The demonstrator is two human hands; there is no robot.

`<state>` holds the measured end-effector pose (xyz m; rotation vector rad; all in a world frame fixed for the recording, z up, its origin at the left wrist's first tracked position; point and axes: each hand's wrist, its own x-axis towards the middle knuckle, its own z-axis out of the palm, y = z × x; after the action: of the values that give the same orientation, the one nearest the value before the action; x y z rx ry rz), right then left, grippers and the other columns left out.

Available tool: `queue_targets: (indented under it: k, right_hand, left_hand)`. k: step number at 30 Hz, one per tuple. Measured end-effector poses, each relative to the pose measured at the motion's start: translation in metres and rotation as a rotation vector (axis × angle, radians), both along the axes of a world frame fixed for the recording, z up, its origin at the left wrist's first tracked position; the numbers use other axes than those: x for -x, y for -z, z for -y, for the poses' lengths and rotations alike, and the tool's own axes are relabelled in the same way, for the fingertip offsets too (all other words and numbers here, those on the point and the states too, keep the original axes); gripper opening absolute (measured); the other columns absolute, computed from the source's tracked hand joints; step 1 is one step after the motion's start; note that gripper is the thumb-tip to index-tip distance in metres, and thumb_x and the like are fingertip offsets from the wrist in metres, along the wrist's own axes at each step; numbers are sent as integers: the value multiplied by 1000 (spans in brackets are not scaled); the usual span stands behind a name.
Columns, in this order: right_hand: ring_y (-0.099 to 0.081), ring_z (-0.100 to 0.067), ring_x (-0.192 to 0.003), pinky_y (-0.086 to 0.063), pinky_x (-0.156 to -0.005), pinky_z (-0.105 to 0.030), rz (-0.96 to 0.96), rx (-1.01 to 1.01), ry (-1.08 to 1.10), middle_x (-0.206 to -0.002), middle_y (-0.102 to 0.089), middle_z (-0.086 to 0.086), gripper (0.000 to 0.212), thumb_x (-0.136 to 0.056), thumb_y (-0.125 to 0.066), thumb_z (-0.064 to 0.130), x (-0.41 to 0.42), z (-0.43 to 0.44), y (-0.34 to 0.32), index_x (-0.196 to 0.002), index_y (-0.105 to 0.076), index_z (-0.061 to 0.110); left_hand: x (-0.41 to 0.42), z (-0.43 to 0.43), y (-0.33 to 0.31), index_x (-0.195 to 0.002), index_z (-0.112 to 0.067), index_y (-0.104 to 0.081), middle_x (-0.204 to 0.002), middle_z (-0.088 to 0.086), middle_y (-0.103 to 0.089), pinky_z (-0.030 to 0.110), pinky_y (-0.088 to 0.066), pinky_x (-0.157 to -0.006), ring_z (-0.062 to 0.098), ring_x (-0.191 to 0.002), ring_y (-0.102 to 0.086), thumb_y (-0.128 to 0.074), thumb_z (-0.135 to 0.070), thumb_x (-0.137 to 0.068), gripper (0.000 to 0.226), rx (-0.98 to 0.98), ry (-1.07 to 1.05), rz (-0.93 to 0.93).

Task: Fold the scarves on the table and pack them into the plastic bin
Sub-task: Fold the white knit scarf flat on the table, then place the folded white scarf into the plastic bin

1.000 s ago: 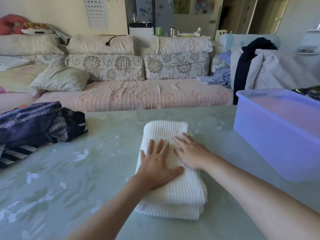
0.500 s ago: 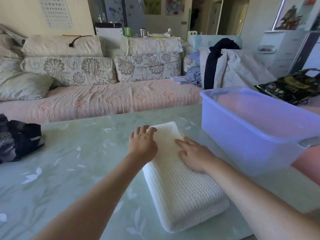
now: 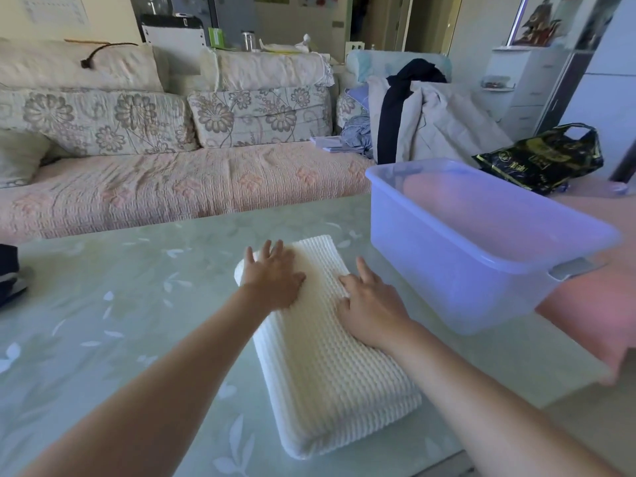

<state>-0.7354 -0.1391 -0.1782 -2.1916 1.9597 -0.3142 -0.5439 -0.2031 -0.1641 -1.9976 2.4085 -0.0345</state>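
A folded white waffle-knit scarf (image 3: 327, 376) lies lengthwise on the pale green table (image 3: 103, 339). My left hand (image 3: 272, 277) rests flat on its far left end, fingers spread and straight. My right hand (image 3: 370, 304) lies flat on the scarf's right side, fingers pointing away from me. To the right stands a translucent blue plastic bin (image 3: 481, 242), with no scarf visible inside. A dark striped scarf (image 3: 10, 273) shows at the table's left edge, mostly cut off by the frame.
Beyond the table runs a sofa (image 3: 179, 187) with floral cushions and a pile of clothes (image 3: 423, 122) at its right end. A black plastic bag (image 3: 543, 160) sits behind the bin. The table's right edge passes just under the bin.
The view has swung right, bringing the bin closer in frame. My left hand slid from the scarf's middle to its far end. My right hand stays pressed on the scarf.
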Motion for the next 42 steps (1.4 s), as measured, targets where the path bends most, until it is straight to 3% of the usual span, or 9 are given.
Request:
queue_targets:
  k: [4, 9, 14, 19, 24, 28, 32, 36, 42]
  right_hand:
    - [-23, -19, -149, -33, -114, -39, 184, 39, -117, -167, -5, 2, 56, -99, -39, 21, -11, -18, 3, -154, -30, 29]
    - [-25, -24, -149, -24, -118, -41, 285, -112, 68, -167, -9, 3, 61, -103, -28, 51, -4, -40, 10, -159, -7, 34]
    - [-30, -28, -147, -25, -117, -39, 410, -243, 230, -164, -24, -3, 77, -97, -36, 61, -1, -55, 3, -160, -5, 28]
    - [-50, -28, -130, -39, -103, -34, 539, -289, 271, -144, -53, -7, 57, -92, -48, 51, -17, -50, -13, -140, -48, 19]
    - [-59, -23, -112, -48, -96, -35, 662, -307, 345, -126, -63, 0, 62, -76, -58, 57, -22, -43, -22, -127, -57, 22]
    - [-53, -25, -122, -45, -102, -42, 793, -385, 394, -137, -53, 1, 94, -55, -61, 65, -25, -29, -7, -141, -43, 30]
    - [-56, -25, -115, -48, -99, -44, 799, -410, 435, -130, -56, -1, 96, -46, -64, 67, -27, -18, 5, -133, -49, 31]
    - [-69, -16, -92, -57, -89, -37, 816, -361, 332, -107, -70, 8, 64, -60, -71, 46, -35, -44, -26, -120, -62, 26]
    - [-46, -12, -135, -41, -107, -28, 527, -155, 77, -151, -44, 17, 84, -76, -65, 52, -32, -64, -62, -152, -32, 38]
  left_hand:
    - [28, -54, 7, -148, -23, -33, -162, 4, -17, 53, -9, -118, 24, -148, -12, -27, -50, -97, 58, 87, 47, -134]
    - [9, -100, 28, -149, -28, -36, -161, -3, -24, 41, -3, -121, 15, -150, -9, -7, -65, -78, 85, 128, 64, -453]
    - [-11, -134, 32, -154, -32, -19, -164, -1, -6, 47, -21, -118, 23, -150, -4, -41, -69, -88, 78, -5, -101, -553]
    - [-18, -143, 28, -151, -29, -26, -161, 5, -15, 46, -31, -113, 35, -140, -31, -61, -52, -87, 76, -57, -201, -619]
    - [-29, -129, 22, -108, -26, -64, -120, -2, -44, 41, -45, -98, 26, -114, -52, -60, -35, -84, 26, -4, -378, -969]
    - [-21, -121, 21, -83, -24, -61, -106, -5, -42, 38, -47, -92, 24, -104, -55, -56, -34, -79, 12, 69, -508, -1032]
    - [-18, -129, 33, -103, -23, -53, -114, -4, -40, 37, -41, -89, 24, -105, -52, -57, -39, -80, 28, 120, -519, -1069]
    - [-20, -134, 34, -135, -28, -37, -139, 9, -40, 37, -36, -87, 30, -115, -51, -57, -40, -89, 52, 100, -459, -1103]
    - [-16, -131, 15, -142, -40, -36, -144, 0, -45, 36, -45, -94, 20, -122, -52, -65, -26, -87, 64, 92, -376, -1368]
